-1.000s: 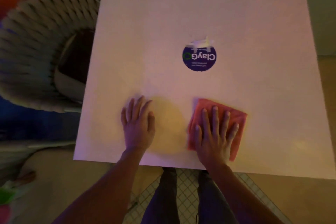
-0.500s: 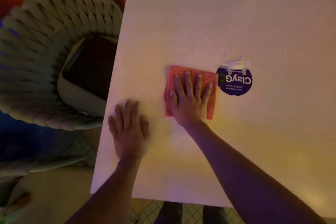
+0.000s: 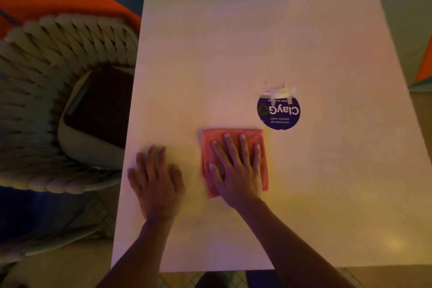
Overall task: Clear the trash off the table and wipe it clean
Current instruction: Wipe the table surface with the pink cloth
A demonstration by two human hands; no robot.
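We are in the wiping step. Our right hand [image 3: 236,168] lies flat on the cloth [image 3: 233,159], fingers straight and spread, pressing it onto the table [image 3: 327,170]; nothing is pinched or curled round. The cloth is folded to a rough square and sits on the near-middle of the top, just below and to the left of the round sticker [image 3: 278,111], close to it but not touching. Our left hand [image 3: 156,180] rests palm down on the bare top near the left edge, fingers relaxed and straight, holding nothing; it seems to brace us while the other hand works.

We see no loose trash on the table, so we judge the clearing part done. The pale torn bit at the sticker's upper rim may be peeled paper or tape; the dim light makes that hard to tell.

The next move calls for steady downward pressure and a sweep over the parts not yet covered, likely the far half and the right side. Near the sticker we should take care, since the cloth's edge could catch the lifted rim. The chair [image 3: 70,100] stands just beside the table's left edge.
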